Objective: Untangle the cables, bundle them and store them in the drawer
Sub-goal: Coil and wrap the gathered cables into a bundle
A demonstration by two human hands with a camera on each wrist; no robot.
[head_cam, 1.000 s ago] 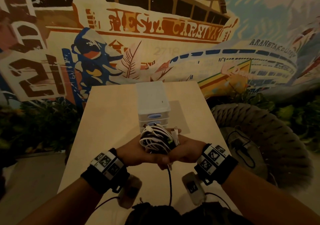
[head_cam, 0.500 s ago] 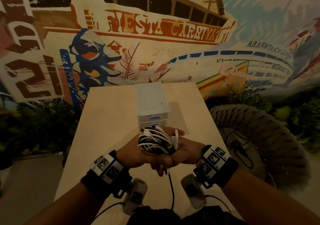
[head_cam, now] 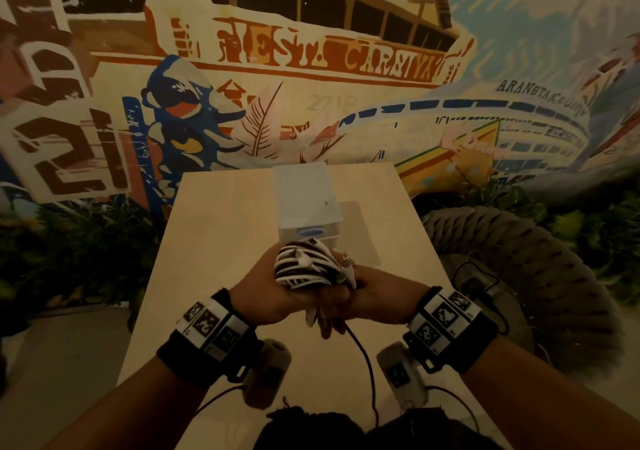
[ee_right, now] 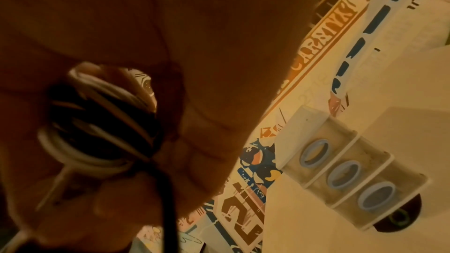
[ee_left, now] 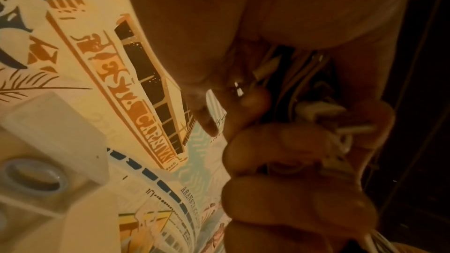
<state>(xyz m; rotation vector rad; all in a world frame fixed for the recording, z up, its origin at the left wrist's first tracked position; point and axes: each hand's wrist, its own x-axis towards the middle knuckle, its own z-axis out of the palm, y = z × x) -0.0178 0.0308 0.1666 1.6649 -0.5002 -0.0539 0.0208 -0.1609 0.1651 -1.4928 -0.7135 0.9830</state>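
Note:
A coiled bundle of black and white cables point(head_cam: 304, 265) sits between both hands above the table, just in front of the white drawer unit point(head_cam: 308, 200). My left hand point(head_cam: 273, 293) cups and grips the bundle from the left; its fingers curl round white plugs point(ee_left: 319, 112). My right hand point(head_cam: 367, 293) holds the bundle point(ee_right: 102, 122) from the right. A loose black cable end point(head_cam: 363, 356) hangs down from the hands toward me. All three drawers point(ee_right: 345, 176), with blue ring handles, look closed.
The light wooden table point(head_cam: 214, 248) stands against a painted mural wall. A large woven round seat point(head_cam: 540, 276) with a black cord on it is to the right. Plants line the floor on both sides of the table.
Both hands with the bundle have shifted slightly forward toward the drawer unit, and the coil now looks tighter. The grip of both hands stays the same.

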